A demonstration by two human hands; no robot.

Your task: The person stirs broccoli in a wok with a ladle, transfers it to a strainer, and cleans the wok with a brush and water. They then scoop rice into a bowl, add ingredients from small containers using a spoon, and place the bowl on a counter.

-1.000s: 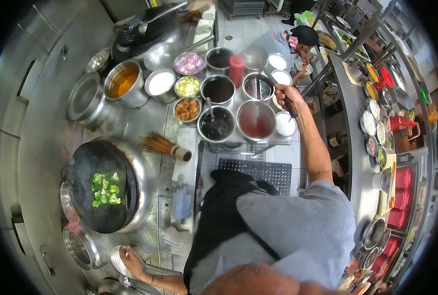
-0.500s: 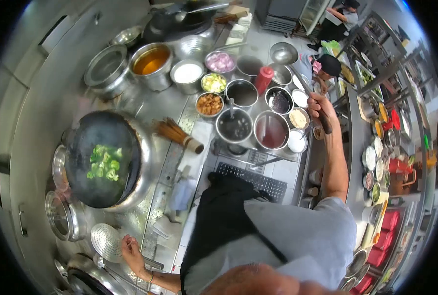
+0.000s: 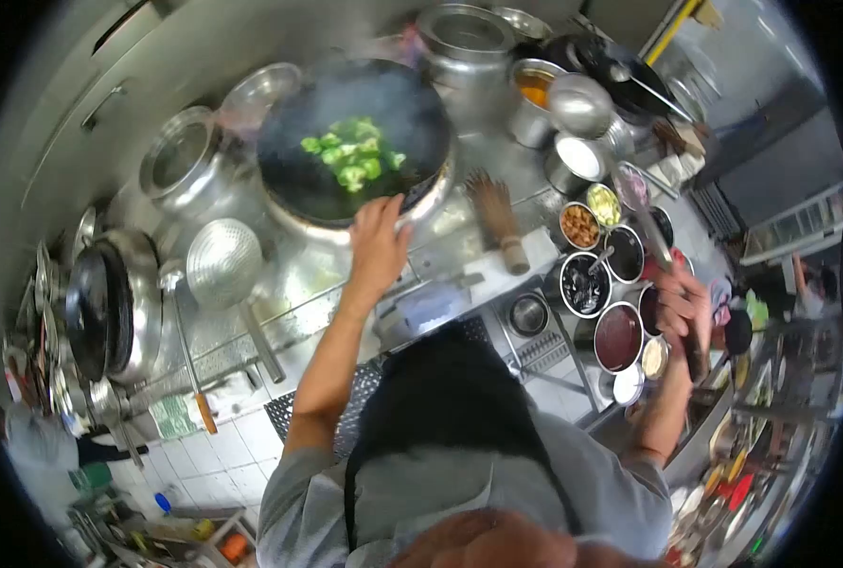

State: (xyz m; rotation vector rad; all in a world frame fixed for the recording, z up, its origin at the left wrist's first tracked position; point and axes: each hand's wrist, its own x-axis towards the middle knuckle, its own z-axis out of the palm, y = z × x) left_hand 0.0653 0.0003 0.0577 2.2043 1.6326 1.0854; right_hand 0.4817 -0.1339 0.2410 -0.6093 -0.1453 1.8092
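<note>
Green vegetable pieces [image 3: 357,156], which look like broccoli, lie in the steaming black wok [image 3: 293,194] on the steel range. My left hand [image 3: 380,248] is at the wok's near rim, its fingers curled over the edge. Part of that grip is hidden by the hand itself. My right hand [image 3: 683,308] is closed round the handle of a ladle [image 3: 580,106]; the ladle's bowl is raised above the pots at the back right. To the left of the wok a perforated skimmer [image 3: 224,263] rests on the steel top, apart from both hands.
A bamboo brush [image 3: 497,220] lies right of the wok. Pots of dark sauce [image 3: 586,284] and reddish liquid [image 3: 619,338] stand near my right arm, beside a bowl of browned chunks [image 3: 579,225]. Another wok [image 3: 90,308] is at the left. A co-worker [image 3: 809,287] stands far right.
My view has swung left. My left hand has moved from beside the skimmer to the wok's near rim. My right hand still holds the ladle, its bowl now above the back pots.
</note>
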